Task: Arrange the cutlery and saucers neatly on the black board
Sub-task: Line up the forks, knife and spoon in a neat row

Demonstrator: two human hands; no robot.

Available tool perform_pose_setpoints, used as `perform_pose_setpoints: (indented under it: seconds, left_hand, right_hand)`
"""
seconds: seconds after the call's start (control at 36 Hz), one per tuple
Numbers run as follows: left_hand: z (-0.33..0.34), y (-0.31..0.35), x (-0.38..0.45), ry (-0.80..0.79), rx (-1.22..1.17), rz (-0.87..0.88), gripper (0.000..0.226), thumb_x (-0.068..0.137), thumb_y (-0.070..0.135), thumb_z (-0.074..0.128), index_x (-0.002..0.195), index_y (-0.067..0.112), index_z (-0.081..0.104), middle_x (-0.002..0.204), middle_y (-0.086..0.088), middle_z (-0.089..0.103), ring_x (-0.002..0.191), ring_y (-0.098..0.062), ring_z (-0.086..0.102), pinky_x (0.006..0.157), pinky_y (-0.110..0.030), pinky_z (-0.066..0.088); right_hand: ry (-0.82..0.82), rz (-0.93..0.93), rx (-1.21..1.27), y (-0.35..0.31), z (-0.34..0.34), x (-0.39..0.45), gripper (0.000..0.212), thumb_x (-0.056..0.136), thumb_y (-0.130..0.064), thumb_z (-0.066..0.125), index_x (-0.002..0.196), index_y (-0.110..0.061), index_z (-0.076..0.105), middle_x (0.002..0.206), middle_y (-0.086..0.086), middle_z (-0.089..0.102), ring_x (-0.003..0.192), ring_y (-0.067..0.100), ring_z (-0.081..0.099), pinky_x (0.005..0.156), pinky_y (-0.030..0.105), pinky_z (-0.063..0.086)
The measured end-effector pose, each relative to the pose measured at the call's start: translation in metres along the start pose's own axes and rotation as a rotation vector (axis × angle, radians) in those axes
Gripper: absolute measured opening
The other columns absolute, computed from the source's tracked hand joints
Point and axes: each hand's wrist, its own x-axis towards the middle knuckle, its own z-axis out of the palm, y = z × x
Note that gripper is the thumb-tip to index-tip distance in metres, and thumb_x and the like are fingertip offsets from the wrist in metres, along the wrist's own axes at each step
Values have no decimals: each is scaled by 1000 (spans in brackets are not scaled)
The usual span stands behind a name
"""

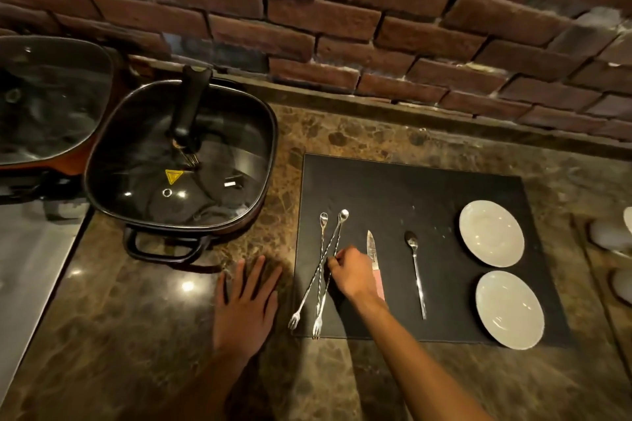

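On the black board (410,188) I see two long twisted stirrers lying crossed at the left, their fork ends (294,321) hanging at or just past the near edge. My right hand (349,272) is down on them, fingertips (333,258) pinched at the crossing point of the stirrers (323,263), seemingly gripping one shaft, though I cannot tell which. My left hand (248,304) lies flat and empty on the marble counter (136,335), just beside the board. To the right sit a knife (372,249) with a pink handle, partly under my wrist, a teaspoon (415,270), and two white saucers (491,232), one behind the other. I judge these stirrers light, stiff and slick, likely to roll or skate on the slate, so a mid-shaft pinch near the balance point suits them. The saucers look breakable and want a rim grip; the knife I would take by its handle.
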Motion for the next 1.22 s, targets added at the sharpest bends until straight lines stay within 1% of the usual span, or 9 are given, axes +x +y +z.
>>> perform_pose_setpoints:
  seconds: [0.14,0.31,0.39,0.58,0.75,0.83,0.94,1.08,1.22]
  left_hand:
    - [-2,0,-2,-27,-8,-4,53,102,49,21,155,46,21,166,7,25,153,-29,23,121,-59,17]
    - [-3,-1,-1,-52,-15,-13,53,102,50,17,155,47,17,167,8,21,154,-28,20,121,-59,17]
    - [-6,-1,-2,-74,-10,-20,53,102,50,14,155,47,19,167,7,22,154,-29,22,121,-60,17]
    - [-10,1,-2,-88,6,-6,52,103,48,17,152,42,33,166,4,24,154,-30,20,120,-62,19]
    - [-13,3,-3,-75,14,-4,53,100,46,26,152,41,33,165,3,27,152,-31,26,119,-62,20]
    - [-16,4,-3,-86,4,-11,53,100,47,23,152,41,32,165,3,29,151,-31,28,118,-62,21]
    - [-19,5,-3,-101,-7,-18,55,102,49,10,151,41,35,164,2,31,151,-31,28,118,-62,22]
    - [-22,6,-3,-116,-10,-30,57,102,49,6,151,41,34,164,3,30,152,-30,27,118,-62,22]
    - [-23,6,-4,-103,-16,-27,54,102,49,10,152,43,31,165,5,28,152,-30,27,119,-62,22]
  right_hand:
    - [11,-31,-93,-10,1,1,24,90,-24,55,94,-2,64,96,20,72,91,39,69,77,43,58]
    - [16,21,-76,-9,-2,-5,21,87,-21,64,89,-1,66,91,17,73,84,34,69,72,38,57]
    - [32,59,-60,-3,-6,-8,22,85,-21,64,84,1,66,87,19,71,82,36,68,65,30,48]
    - [42,119,-53,10,-14,-12,22,84,-22,63,89,-1,67,98,22,70,91,39,67,77,38,55]
    - [56,106,-81,12,-18,-11,22,85,-21,62,94,-2,68,102,20,71,95,39,67,83,44,58]
    - [51,97,-88,13,-18,-10,23,86,-22,62,95,-2,68,102,20,71,95,38,67,84,45,58]
    - [53,93,-126,12,-18,-11,23,87,-23,62,97,-3,68,104,19,70,96,38,67,84,45,58]
    - [110,67,-159,1,-17,-14,27,88,-27,56,91,-2,65,96,20,70,90,41,67,79,43,57]
    - [21,58,-13,-16,-7,-5,35,89,-28,55,79,3,67,86,24,70,83,41,67,69,38,52]
